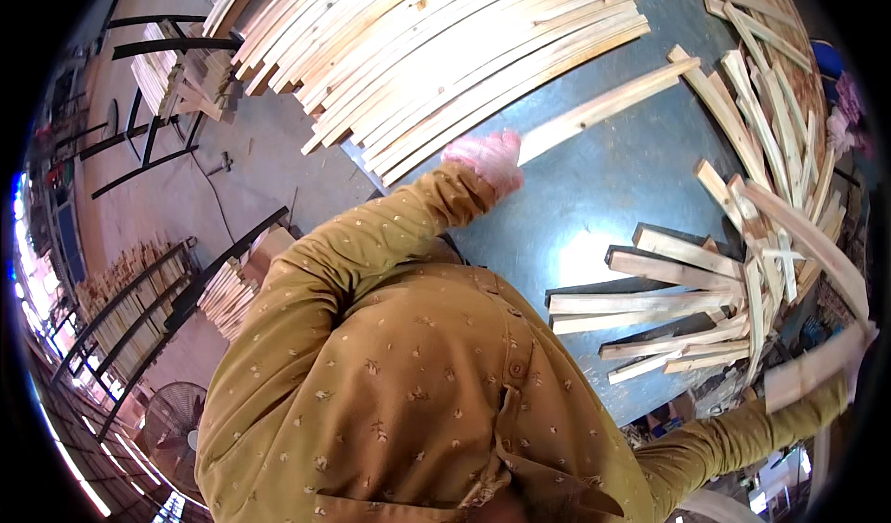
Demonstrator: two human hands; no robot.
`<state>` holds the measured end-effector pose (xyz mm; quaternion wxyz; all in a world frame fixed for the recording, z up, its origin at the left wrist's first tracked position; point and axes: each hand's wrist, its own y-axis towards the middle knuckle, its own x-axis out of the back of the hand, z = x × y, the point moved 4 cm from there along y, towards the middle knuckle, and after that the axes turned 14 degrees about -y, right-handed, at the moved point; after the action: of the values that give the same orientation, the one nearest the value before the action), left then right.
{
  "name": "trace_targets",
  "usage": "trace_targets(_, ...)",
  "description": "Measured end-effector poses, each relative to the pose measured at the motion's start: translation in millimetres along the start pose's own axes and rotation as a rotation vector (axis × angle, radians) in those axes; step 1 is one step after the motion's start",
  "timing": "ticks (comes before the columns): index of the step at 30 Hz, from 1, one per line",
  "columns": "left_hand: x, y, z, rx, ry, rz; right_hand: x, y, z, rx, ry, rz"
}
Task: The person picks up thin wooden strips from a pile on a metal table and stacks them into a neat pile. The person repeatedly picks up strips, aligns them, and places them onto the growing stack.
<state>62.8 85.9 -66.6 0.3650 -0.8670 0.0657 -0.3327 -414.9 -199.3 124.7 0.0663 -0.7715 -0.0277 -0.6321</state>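
Note:
My left hand (489, 161), in a pinkish-white glove, is closed at the near end of a wooden strip (608, 105). That strip lies slantwise on the metal table (529, 207), its far end by the heap on the right. Beyond my left hand, many pale wooden strips (445, 50) lie side by side in a broad row. My right arm reaches out to the right rim, where a short wooden board (812, 367) shows blurred over the end of the sleeve. The right hand's fingers cannot be made out there.
A loose heap of wooden strips (780, 142) covers the table's right side, with several more (659, 302) fanned toward me. At left, black metal racks (153, 133) and stacked wood (139, 291) stand on the floor. A fan (174, 421) is at lower left.

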Motion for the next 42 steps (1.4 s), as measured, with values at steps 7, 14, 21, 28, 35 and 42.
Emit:
trace_targets(7, 27, -13, -3, -0.488, 0.638, -0.461, -4, -44, 38, -0.179, 0.797, 0.165)
trace_targets(14, 1, -47, -40, -0.505, -0.427, 0.074, -58, -44, 214, -0.442, 1.450, 0.327)
trace_targets(21, -22, 20, -1, -0.253, -0.291, 0.092, -113, -20, 273, -0.152, 1.573, 0.392)
trace_targets(28, 30, -12, 17, -0.100, -1.717, 0.749, -231, -152, 385, -0.274, 0.851, 0.121)
trace_targets(35, 49, -31, 48, -0.226, -1.572, 0.641, -142, -151, 451, -0.086, 0.638, 0.664)
trace_targets(42, 40, -27, 73, -0.113, -1.431, 0.431, -241, -159, 450, -0.510, 2.271, 0.588)
